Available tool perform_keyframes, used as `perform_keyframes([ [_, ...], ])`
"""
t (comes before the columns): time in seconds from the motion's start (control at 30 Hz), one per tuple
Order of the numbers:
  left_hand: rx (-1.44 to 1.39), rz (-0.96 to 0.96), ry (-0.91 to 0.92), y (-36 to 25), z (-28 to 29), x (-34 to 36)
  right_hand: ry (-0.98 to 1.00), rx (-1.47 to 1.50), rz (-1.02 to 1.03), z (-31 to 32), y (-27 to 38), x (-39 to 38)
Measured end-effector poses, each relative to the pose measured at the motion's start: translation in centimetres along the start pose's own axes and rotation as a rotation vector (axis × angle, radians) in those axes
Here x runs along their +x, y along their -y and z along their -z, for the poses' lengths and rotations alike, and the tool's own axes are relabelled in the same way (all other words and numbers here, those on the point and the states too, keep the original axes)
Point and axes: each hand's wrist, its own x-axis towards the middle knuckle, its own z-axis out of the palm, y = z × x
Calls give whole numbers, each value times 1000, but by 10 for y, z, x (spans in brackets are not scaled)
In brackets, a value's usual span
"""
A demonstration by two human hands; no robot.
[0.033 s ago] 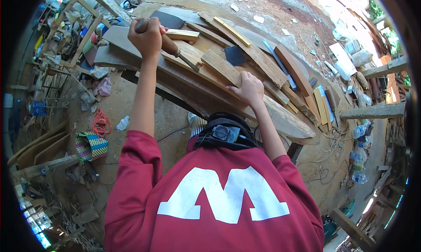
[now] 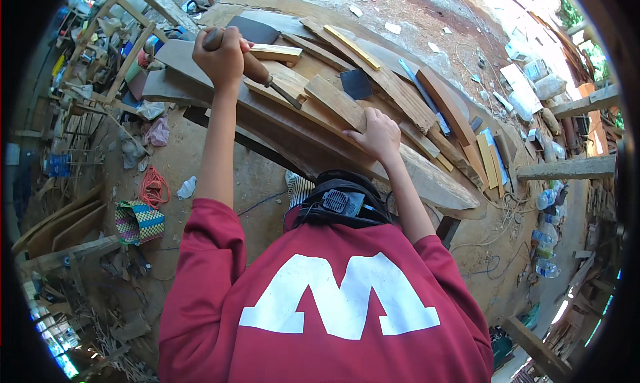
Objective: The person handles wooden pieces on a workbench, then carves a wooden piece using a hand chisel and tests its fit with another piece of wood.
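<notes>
My left hand [image 2: 220, 62] is closed round the wooden handle of a chisel [image 2: 256, 68]. Its metal blade slants down to the right, and the tip is close to the left end of a short wooden block [image 2: 335, 102]. Whether the tip touches the block or the board under it, I cannot tell. My right hand [image 2: 379, 135] is closed on the block's right end, thumb on the near side, pressing it against a long board on the bench [image 2: 440, 182].
Several wooden strips and boards [image 2: 393, 93] lie across the bench beyond my hands. Among them are a dark square plate [image 2: 356, 84] and a blue strip [image 2: 415, 78]. A woven basket [image 2: 139, 222] and red cord [image 2: 153, 187] are on the floor at left; plastic bottles [image 2: 547, 268] lie at right.
</notes>
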Motion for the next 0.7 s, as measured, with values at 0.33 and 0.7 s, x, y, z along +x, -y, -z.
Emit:
perform_keyframes([
  [0.33,-102,73,-30,13,17,11,-5,28,11,0,-2,1],
  [0.7,-189,204,-158,33,46,22,-9,50,23,-2,-3,1],
])
